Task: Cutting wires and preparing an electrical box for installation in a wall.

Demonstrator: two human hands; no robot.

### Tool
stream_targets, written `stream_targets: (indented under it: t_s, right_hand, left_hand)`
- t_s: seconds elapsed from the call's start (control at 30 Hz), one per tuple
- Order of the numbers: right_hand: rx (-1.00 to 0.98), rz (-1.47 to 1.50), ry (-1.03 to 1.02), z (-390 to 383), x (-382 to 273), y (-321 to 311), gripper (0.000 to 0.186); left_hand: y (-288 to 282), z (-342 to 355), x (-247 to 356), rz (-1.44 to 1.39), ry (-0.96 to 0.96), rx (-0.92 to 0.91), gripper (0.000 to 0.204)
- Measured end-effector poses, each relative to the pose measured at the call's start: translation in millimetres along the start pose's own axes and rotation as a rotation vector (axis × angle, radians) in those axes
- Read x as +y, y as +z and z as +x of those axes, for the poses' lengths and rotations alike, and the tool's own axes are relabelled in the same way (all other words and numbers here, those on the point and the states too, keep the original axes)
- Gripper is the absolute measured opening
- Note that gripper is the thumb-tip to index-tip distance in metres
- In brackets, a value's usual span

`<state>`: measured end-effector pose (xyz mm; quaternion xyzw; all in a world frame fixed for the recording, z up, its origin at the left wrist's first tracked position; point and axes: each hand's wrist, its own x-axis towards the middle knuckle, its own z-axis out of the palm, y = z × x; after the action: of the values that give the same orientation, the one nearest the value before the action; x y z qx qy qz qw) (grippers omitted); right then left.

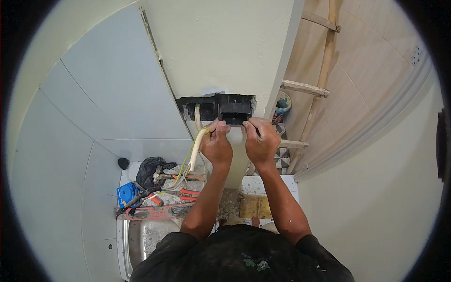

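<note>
A black plastic electrical box (236,106) sits at the right end of a rough rectangular cutout in the cream wall. My left hand (217,146) pinches its lower left corner with thumb and fingers. At the lower right corner my right hand (263,142) is closed, thumb and curled fingers on the rim. Beside it on the left is a second black box (206,110). A thick cream cable (199,145) comes out of that box and bends down past my left hand, along with a thin yellow-green wire (191,152). The boxes' back edges are hidden inside the wall.
Lower left, a red spirit level (155,211), a hammer (158,176), red-handled pliers (189,193), a blue box (127,193) and a black bag (149,170) crowd the counter by a metal sink (136,239). A wooden ladder (324,66) and bucket (283,105) stand right.
</note>
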<state>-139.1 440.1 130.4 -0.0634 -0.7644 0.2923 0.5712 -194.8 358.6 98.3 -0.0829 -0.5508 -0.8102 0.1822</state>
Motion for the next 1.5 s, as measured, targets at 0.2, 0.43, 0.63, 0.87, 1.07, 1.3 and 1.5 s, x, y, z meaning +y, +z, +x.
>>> stream_targets:
  t_s: [0.2,0.43,0.63,0.87,1.07,1.3,1.5]
  right_hand:
    - [-0.022,0.049,0.023,2,-5,-1,0.009]
    - [-0.066,0.049,0.016,4,-3,-5,0.009]
    - [-0.034,-0.015,-0.094,6,-3,-5,0.011]
    - [0.01,-0.062,-0.154,4,-6,2,0.013]
    - [-0.011,-0.058,-0.177,0,-2,1,0.014]
    - [0.019,-0.012,-0.16,-3,3,3,0.012]
    - [-0.005,-0.034,-0.138,-4,4,2,0.014]
  left_hand:
    - [2,-1,11,-0.162,-0.105,-0.007,0.013]
    - [-2,-1,17,-0.202,-0.116,-0.044,0.008]
    - [-3,-2,18,-0.183,-0.102,-0.055,0.01]
    - [-3,4,17,-0.172,-0.088,-0.069,0.012]
    - [-3,-1,15,-0.205,-0.066,-0.069,0.014]
    - [-3,-4,9,-0.198,-0.061,-0.089,0.015]
    - [-4,-3,3,-0.163,-0.029,-0.09,0.015]
